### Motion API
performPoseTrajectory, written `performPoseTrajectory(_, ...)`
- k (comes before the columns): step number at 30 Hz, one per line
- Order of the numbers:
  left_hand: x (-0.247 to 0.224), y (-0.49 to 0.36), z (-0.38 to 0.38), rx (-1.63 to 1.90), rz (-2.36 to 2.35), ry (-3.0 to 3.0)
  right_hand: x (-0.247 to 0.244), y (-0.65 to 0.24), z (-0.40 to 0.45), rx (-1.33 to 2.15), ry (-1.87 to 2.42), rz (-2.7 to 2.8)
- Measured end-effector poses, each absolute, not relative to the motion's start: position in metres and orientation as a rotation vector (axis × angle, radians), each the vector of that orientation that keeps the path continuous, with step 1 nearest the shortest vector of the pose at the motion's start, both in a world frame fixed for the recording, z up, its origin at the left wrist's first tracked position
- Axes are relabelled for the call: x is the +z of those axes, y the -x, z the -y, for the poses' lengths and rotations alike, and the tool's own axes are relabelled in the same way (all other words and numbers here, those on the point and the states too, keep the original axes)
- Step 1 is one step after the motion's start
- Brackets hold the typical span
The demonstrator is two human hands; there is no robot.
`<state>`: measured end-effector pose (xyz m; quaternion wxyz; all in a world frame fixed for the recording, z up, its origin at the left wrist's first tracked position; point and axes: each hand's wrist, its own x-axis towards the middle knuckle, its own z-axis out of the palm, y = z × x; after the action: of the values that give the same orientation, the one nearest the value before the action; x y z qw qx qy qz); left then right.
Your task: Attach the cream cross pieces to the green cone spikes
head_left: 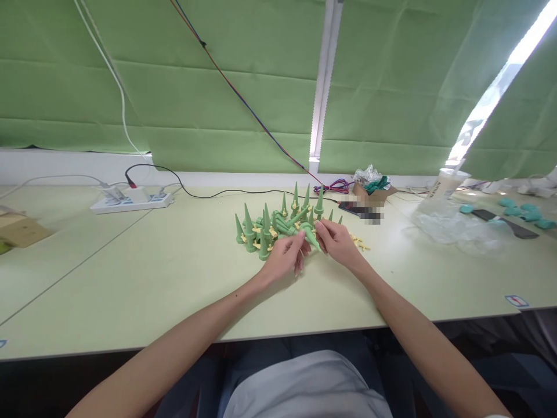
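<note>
A green cone-shaped plastic piece point(310, 235) is pinched in my left hand point(285, 256), its pointed end tilted down to the right. My right hand point(338, 241) is closed at the right side of this piece, thumb and forefinger together. Whatever sits between those fingertips is too small to make out. Just beyond both hands stand several green cones point(263, 244), many with small yellow parts fixed to their sides. More green pieces point(281, 223) lie among them. Loose yellow parts point(362, 244) are scattered on the table beside my right hand.
A power strip point(130, 201) with plugs stands at the back left, a cardboard box point(24, 229) at the far left. Behind the cones are a phone point(359, 210) and an open carton point(374, 194). A cup point(444, 186), plastic bag point(461, 229) and teal pieces point(531, 215) lie right.
</note>
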<state>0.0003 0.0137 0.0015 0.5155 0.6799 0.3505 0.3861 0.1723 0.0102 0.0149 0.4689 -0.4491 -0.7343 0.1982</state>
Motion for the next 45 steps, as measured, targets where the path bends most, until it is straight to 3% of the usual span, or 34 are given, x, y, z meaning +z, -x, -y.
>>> performPoseTrajectory(20, -0.0018, 0.0051, -0.0137, 0.775, -0.863, -1.767, 0.0158, -0.1735, -0.0092, 0.500, 1.075, 1.898)
performPoseTrajectory(45, 0.0017, 0.0000, -0.0114, 1.092, -0.943, -1.962, 0.0172, -0.1703, -0.0084, 0.469, 1.128, 1.932)
